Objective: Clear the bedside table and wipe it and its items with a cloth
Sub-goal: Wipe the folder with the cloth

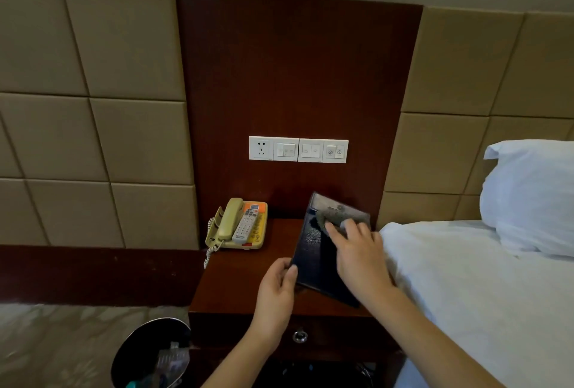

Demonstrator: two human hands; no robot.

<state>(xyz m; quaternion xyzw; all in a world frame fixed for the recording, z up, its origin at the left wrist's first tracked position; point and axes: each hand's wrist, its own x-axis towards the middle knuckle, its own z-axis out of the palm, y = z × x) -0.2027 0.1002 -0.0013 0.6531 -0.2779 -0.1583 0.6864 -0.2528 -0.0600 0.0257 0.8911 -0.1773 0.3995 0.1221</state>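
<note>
Meanwhile, at a hotel bedside, a person holds a dark tray tilted up over the right half of the tabletop and wipes its glossy face. The left hand pinches the tray's lower left edge, thumb on the front and fingers tucked behind. The right hand presses a grey cloth against the tray's upper part, fingers laid close together and fairly flat, though motion blur softens them.

The tray looks thin, stiff and light, and its sheen suggests a slippery surface. An edge grip like this one, thumb opposed to fingers, seems the safest hold while the other hand pushes against it. Whether its lower corner rests on the wood cannot be told.

A cream telephone, with a remote control lying on it, sits at the table's rear left, not yet cleared.
</note>
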